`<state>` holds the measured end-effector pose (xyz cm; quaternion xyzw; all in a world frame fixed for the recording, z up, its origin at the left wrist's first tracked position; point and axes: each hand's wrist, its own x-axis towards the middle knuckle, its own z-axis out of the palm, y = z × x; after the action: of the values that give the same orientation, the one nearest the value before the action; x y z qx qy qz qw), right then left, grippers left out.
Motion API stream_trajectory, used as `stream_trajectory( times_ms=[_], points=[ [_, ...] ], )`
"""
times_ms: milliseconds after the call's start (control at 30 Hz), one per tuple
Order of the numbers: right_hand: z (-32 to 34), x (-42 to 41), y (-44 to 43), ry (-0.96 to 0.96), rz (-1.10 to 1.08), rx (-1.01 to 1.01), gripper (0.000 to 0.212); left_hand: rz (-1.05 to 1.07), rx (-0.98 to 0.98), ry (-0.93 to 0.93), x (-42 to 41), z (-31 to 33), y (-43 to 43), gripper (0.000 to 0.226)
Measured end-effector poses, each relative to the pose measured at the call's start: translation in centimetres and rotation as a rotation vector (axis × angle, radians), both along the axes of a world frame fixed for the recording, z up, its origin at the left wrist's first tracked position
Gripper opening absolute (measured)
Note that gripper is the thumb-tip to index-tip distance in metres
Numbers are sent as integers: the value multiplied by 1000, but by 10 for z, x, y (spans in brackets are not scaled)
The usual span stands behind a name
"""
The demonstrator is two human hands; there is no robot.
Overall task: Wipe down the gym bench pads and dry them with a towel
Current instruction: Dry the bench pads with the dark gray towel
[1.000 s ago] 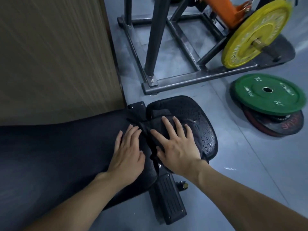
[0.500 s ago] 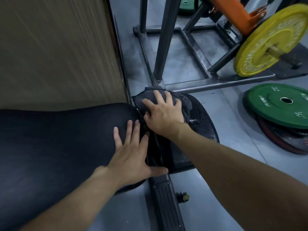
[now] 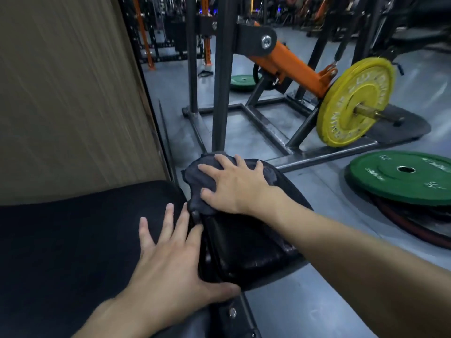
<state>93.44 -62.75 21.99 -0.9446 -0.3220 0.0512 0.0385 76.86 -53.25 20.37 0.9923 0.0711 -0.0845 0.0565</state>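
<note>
GYM FLOOR: The bench's long back pad [image 3: 73,240] fills the lower left of frame. The smaller seat pad [image 3: 244,252] sits just right of it at centre, w/ a narrow gap and hinge hardware btwn the two. The seat pad's long axis runs diagonally, from its far tip at mid-frame down twd lower right. The right hand [image 3: 234,186] lies flat at that far tip, fingers straight and spread, palm pressing a dark towel [image 3: 190,176] onto the pad. No finger curls round the cloth, so it is pinned, not gripped. The left hand [image 3: 168,264] rests flat on the back pad's right end, fingers splayed and pointing up-frame, thumb out along the seat pad's near edge; it holds nothing. Key relation: the towel is bunched under and just left of the right fingers, at the top of the seat pad. The rest of that pad's surface therefore lies below the hand in frame, back twd the wrist. The right hand is the nearer by far, so the next stroke prob. needs a pull down-frame along the pad's axis, w/ the left hand bracing. Whether the pad is wet can't be told; too dark.
</note>
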Motion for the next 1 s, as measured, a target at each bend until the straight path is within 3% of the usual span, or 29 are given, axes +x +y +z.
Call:
stream_trajectory(
  times_ms=[267, 567, 700, 1000],
  points=[
    [-4, -35, -19, -55, 11, 27, 63, 48, -70, -129, -10, -2, 0, 143],
    [-12, -117, -83, -138, 14, 30, 73, 2, -58, -127, -10, -4, 1, 139],
    [-6, -91, -70, -77, -4, 48, 61, 12, -56, -122, -9, -5, 2, 135],
    [8, 23, -15, 63, -141, 12, 62, -7, -56, -133, -10, -6, 3, 126]
  ],
)
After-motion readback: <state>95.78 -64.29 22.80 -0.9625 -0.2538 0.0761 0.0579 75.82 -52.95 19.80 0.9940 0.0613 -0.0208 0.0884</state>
